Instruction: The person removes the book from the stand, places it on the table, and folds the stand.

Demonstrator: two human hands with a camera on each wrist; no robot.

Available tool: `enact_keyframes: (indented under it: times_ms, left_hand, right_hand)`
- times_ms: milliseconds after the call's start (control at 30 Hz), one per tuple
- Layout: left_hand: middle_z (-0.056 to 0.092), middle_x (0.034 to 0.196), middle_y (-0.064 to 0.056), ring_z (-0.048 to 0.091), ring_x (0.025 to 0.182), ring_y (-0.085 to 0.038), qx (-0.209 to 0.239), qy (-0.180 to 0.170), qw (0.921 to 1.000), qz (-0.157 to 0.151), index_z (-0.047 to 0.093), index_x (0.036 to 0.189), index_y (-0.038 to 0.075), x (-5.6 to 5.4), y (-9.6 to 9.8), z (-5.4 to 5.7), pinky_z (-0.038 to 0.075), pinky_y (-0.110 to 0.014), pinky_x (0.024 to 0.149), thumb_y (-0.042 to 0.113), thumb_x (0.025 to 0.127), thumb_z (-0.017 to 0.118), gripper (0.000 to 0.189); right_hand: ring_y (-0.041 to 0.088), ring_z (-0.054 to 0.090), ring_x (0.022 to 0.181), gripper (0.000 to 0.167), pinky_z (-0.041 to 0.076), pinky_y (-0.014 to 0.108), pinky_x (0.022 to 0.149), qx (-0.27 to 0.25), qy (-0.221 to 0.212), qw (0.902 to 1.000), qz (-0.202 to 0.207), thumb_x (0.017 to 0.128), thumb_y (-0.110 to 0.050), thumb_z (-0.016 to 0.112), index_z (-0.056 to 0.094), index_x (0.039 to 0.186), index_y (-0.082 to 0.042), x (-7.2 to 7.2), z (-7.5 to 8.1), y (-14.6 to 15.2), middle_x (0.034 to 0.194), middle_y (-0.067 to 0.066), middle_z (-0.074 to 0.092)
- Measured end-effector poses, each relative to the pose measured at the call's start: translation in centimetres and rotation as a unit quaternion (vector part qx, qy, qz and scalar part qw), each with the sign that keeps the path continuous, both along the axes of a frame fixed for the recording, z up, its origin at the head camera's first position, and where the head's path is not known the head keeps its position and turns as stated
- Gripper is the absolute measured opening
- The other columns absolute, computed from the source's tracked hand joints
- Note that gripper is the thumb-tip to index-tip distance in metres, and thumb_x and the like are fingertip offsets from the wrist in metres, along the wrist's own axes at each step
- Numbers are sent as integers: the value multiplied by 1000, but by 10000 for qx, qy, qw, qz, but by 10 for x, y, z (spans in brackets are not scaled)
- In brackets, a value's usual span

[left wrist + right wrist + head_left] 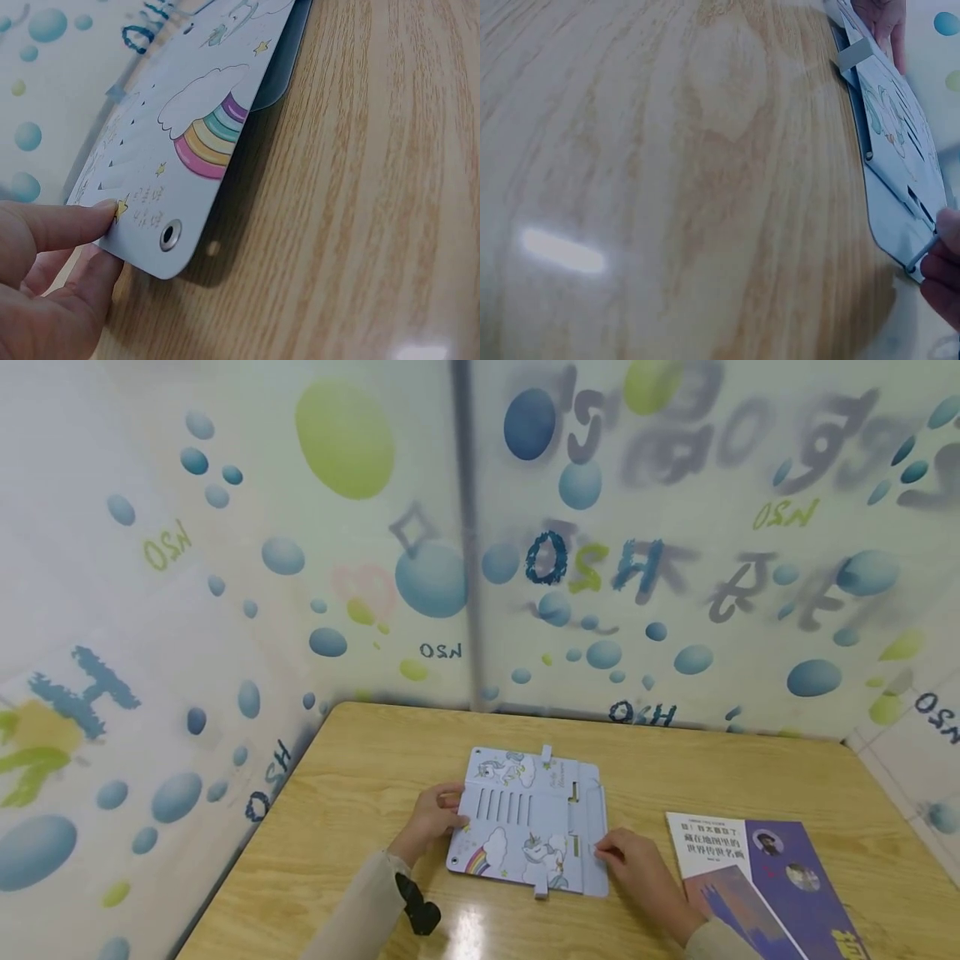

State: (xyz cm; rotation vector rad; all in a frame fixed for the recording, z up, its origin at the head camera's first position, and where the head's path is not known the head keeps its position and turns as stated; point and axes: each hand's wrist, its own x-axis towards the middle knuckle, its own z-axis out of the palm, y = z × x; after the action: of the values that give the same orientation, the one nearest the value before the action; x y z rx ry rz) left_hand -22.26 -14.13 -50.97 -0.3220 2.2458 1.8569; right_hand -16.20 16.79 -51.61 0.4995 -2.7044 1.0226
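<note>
A pale blue book stand (551, 814) with unicorns, clouds and a rainbow lies nearly flat on the wooden table (360, 760). My left hand (433, 818) pinches its left edge, thumb on top and fingers beneath. That corner is lifted off the wood in the left wrist view, near a metal eyelet (171, 235). At the opposite side, my right hand (637, 864) pinches a thin bar (922, 253) at the stand's right edge between thumb and fingers. One small clip (546, 752) sticks out at the far edge and another clip (541, 888) at the near edge.
To the right lies a purple and white book (795, 877), close beside my right forearm. Behind the table's far edge stands a wall (495, 635) printed with bubbles and letters. A black strap (417, 906) hangs at the left sleeve.
</note>
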Motion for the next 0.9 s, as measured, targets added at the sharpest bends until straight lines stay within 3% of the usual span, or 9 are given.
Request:
enact_keyframes:
  times_ms: [100, 267, 467, 667, 900]
  left_hand:
    - [57, 97, -18, 56, 80, -20, 62, 64, 9999, -46, 52, 120, -5, 1, 1, 0, 51, -29, 61, -17, 71, 65, 52]
    - [58, 96, -18, 57, 78, -19, 150, 91, 9998, -104, 52, 120, -6, 2, 1, -1, 51, -29, 60, -18, 70, 66, 53]
    - [57, 97, -18, 56, 80, -20, 68, 15, 10000, 0, 52, 121, -5, 2, -1, 1, 52, -30, 63, -17, 71, 65, 53]
    - [58, 97, -18, 57, 80, -20, 70, 11, 10000, -44, 52, 120, -5, 1, 0, 0, 52, -30, 62, -17, 71, 65, 52]
    - [59, 97, -18, 57, 80, -19, -7, 47, 9999, 163, 55, 117, -6, 5, 1, 0, 51, -29, 62, -16, 70, 67, 50]
  right_hand:
    - [8, 57, 69, 13, 48, 25, 62, 343, 35, 9993, 174, 72, 1, 72, 66, 74, -10, -2, 1, -1, 73, -6, 60]
    - [7, 55, 67, 10, 46, 24, 60, 737, -256, 9966, 252, 73, -3, 72, 67, 75, -11, -4, 3, -4, 73, -9, 58]
    - [2, 50, 63, 16, 44, 22, 57, 705, -452, 9962, 238, 74, -4, 72, 61, 73, -15, -8, 3, -9, 69, -11, 55]
    - [3, 47, 62, 23, 41, 24, 55, 805, -249, 9949, 548, 73, -2, 72, 56, 67, -17, -9, 3, -10, 68, -11, 52]
    - [3, 46, 64, 14, 41, 22, 56, 738, -797, 9925, 558, 78, -6, 69, 60, 72, -15, -9, 10, -10, 70, -10, 52]
